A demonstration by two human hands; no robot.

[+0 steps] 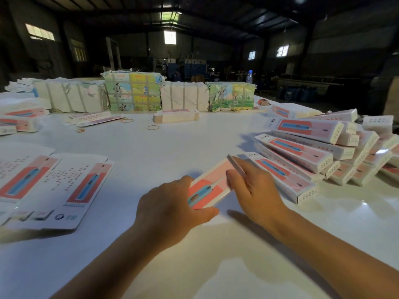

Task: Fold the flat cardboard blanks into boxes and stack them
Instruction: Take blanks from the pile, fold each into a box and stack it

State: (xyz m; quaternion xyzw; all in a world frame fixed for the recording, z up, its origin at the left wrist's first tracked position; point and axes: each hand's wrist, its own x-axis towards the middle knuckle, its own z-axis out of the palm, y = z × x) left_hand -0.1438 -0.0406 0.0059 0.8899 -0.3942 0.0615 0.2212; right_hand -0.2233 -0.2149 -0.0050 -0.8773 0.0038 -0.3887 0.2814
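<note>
I've got one box (pixel 208 186) in both hands, down on the white table (pixel 172 143), right in front of me. My left hand (pixel 172 209) holds the near end, thumb under & fingers curled over the top, by the blue pic. My right hand (pixel 251 186) is at the far end, fingers mostly straight, pressing on a thin flap (pixel 236 166) that sticks up. So left is wrapped round the box, right is flat-ish & pushing.

I think the step now is shutting that end flap. To do it well: keep the left hand firm so the box can't slide, push the flap down w/ flat fingers, & tuck its edge inside the slot, not over it. Go slow at the corner so the card doesn't bend or rip. Don't squash the middle, it looks soft.

The done boxes (pixel 306 156) lie in a slanted row just to my right, leaning on each other. This one should go next to the nearest of them, same way round.

More flat blanks (pixel 71 190) wait on my left, well apart from my hands. Rubber bands (pixel 152 127) & wrapped bundles (pixel 132 91) sit far back
</note>
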